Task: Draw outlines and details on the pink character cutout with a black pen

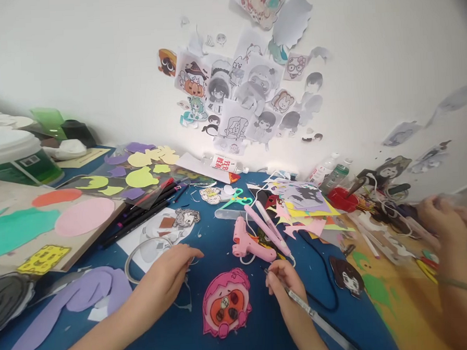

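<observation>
My right hand [286, 281] is closed around a slim clear-barrelled pen [313, 316], its tip pointing up and left. Below and left of that tip, a pink character cutout [227, 305] with an orange middle lies on the blue tabletop; neither hand touches it. My left hand [179, 267] holds nothing, its fingers stretched out above the table, left of the cutout. Beside that wrist, a clear tape ring [129, 261] rests partly over a printed drawing sheet [145, 233]. A pink glue gun [249, 243] lies just beyond my right hand.
Pink tongs-like tool [273, 230] and green scissors [238, 198] lie behind the glue gun. Paper scraps [301, 195] are heaped at back right. Purple foam [74, 308] and a white bucket [17, 155] stand left. Another person's hands [443, 221] work at right.
</observation>
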Tool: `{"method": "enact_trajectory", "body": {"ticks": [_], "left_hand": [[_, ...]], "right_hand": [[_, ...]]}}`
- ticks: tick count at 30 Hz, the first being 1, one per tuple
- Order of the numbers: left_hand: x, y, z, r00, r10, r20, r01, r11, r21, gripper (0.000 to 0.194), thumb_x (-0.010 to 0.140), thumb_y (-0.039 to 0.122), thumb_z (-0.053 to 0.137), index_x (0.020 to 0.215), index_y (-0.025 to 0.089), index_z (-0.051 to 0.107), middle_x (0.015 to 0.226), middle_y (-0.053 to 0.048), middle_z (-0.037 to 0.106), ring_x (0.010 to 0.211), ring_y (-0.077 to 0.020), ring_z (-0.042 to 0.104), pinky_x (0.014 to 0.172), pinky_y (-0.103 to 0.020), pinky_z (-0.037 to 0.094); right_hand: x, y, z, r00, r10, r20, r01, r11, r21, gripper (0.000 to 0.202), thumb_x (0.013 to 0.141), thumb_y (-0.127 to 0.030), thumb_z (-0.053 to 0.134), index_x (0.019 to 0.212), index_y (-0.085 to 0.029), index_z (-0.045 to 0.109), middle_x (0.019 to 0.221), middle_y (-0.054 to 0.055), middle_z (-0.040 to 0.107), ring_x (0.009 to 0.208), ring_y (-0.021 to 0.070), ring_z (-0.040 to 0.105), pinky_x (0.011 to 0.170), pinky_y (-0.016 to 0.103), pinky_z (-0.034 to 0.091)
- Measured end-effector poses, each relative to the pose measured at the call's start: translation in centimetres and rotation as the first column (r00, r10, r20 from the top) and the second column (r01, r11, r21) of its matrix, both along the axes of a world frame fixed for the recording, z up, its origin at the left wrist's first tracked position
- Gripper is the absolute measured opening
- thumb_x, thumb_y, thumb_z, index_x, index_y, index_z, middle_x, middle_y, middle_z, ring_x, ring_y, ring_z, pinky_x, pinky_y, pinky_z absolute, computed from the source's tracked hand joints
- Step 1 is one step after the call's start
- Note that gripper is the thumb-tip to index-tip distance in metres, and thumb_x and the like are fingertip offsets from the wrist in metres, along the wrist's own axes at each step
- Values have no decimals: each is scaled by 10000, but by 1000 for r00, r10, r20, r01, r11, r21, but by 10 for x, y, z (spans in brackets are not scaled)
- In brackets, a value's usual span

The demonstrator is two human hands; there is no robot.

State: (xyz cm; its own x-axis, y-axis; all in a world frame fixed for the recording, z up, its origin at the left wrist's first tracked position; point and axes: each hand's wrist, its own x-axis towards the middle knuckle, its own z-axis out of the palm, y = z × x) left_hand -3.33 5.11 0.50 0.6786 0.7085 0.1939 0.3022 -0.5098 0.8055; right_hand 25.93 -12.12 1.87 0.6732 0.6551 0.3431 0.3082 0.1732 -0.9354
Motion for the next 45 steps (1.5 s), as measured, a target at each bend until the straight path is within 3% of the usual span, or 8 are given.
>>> {"method": "enact_trajectory", "body": {"ticks": [5, 7, 11, 17, 24, 33, 39, 45], "left_hand": [[-2, 4, 5, 996, 54, -69, -49, 997, 64, 303, 1075, 445, 571, 1240, 205, 655, 1174, -74, 694, 1009, -226, 689, 918, -440, 587], [-1, 4, 4, 993, 53, -108, -45, 996, 78, 292, 1069, 434, 588, 1228, 199, 658, 1162, -73, 697, 990, -220, 694, 897, -431, 596], [-1, 3, 1, 984, 34, -174, -15, 994, 110, 269, 1060, 417, 611, 1196, 192, 666, 1108, -61, 702, 949, -208, 694, 861, -411, 601], [-3, 9, -4, 980, 6, -198, 22, 990, 138, 282, 1049, 407, 631, 1239, 201, 661, 1212, -82, 690, 1087, -248, 681, 965, -477, 578], [2, -2, -17, 987, -12, -157, 32, 992, 121, 295, 1051, 429, 625, 1226, 194, 658, 1078, -55, 698, 917, -204, 687, 862, -421, 597], [17, -43, -35, 997, 69, 15, -65, 981, -185, 354, 1051, 440, 621, 1309, 197, 631, 1198, -85, 696, 1069, -250, 694, 965, -490, 581], [19, -56, -26, 983, 59, 172, 10, 926, -376, 373, 1035, 427, 655, 1315, 183, 627, 1256, -96, 689, 1134, -270, 690, 1006, -519, 570], [24, -63, -15, 978, 56, 203, 43, 891, -451, 325, 1014, 385, 695, 1255, 169, 653, 1240, -90, 693, 1133, -269, 690, 990, -509, 580]], "right_hand": [[-39, 0, -31, 978, 161, 133, -154, 986, -55, 243, 1060, -467, 624, 1035, -237, 698, 753, 22, 658, 586, 136, 615, 492, 234, 569], [-37, -2, -31, 970, 166, 176, -159, 986, -53, 267, 1072, -429, 628, 1096, -169, 679, 859, 27, 675, 671, 122, 640, 565, 225, 589], [-32, -3, -28, 952, 176, 249, -172, 984, -38, 228, 1047, -415, 670, 1114, -199, 694, 990, 60, 706, 814, 165, 695, 643, 262, 626], [-33, 0, -27, 936, 196, 293, -198, 980, -25, 171, 1070, -386, 570, 1172, -347, 702, 901, 49, 739, 627, 197, 692, 514, 313, 607], [-48, 2, -34, 917, 213, 339, -200, 977, -71, 248, 1061, -438, 644, 1094, -199, 703, 1054, 68, 704, 916, 171, 687, 789, 303, 629], [-73, 2, -38, 982, 135, 135, -120, 986, -112, 197, 953, -365, 667, 1068, -222, 736, 1014, 76, 735, 976, 247, 711, 904, 368, 589], [-81, 1, -44, 989, 144, -8, -144, 984, -108, 222, 914, -339, 621, 1084, -203, 666, 995, 75, 742, 932, 235, 729, 873, 329, 600], [-73, 15, -54, 976, 215, 36, -209, 970, -125, 208, 896, -274, 688, 1084, -186, 665, 1021, 67, 716, 812, 180, 687, 823, 326, 598]]}}
